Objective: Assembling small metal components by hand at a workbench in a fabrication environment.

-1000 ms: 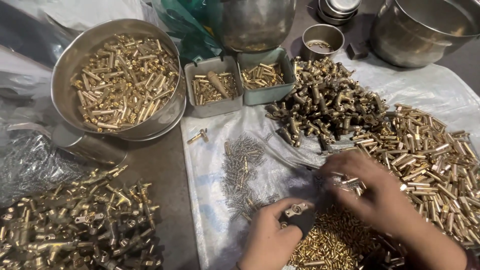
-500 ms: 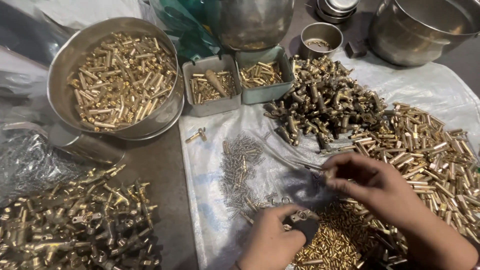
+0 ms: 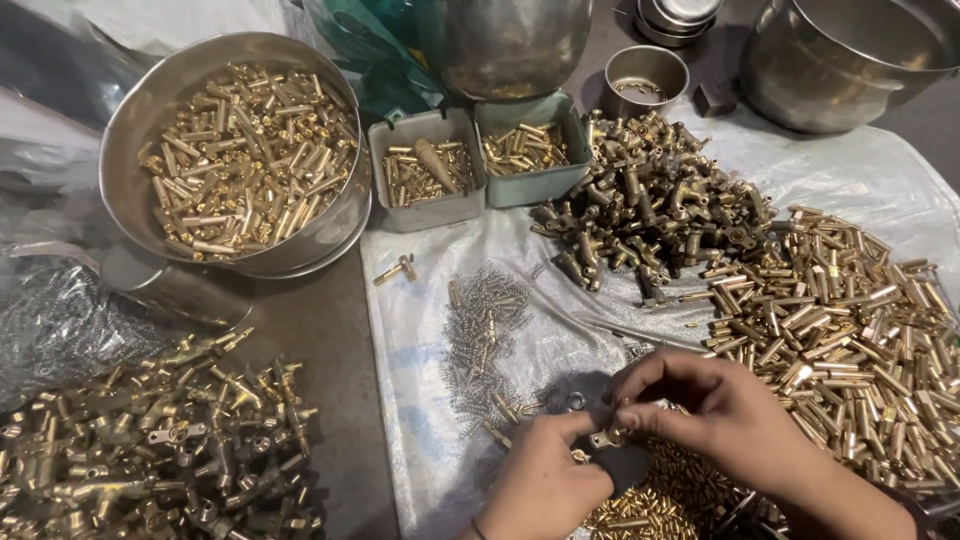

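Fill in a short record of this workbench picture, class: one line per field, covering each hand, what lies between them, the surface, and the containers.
Left hand: left hand, fingers pinched on a small brass part
Right hand: right hand, fingertips on the same part
Surface: white plastic sheet
Beside hands: scattered small springs
Right pile: brass tubes
Containers: round steel bowl of brass pieces; two small rectangular trays

Large steel pot [image 3: 850, 60] cut off at top; fingers [image 3: 640, 415] hide the small brass piece [image 3: 607, 437].
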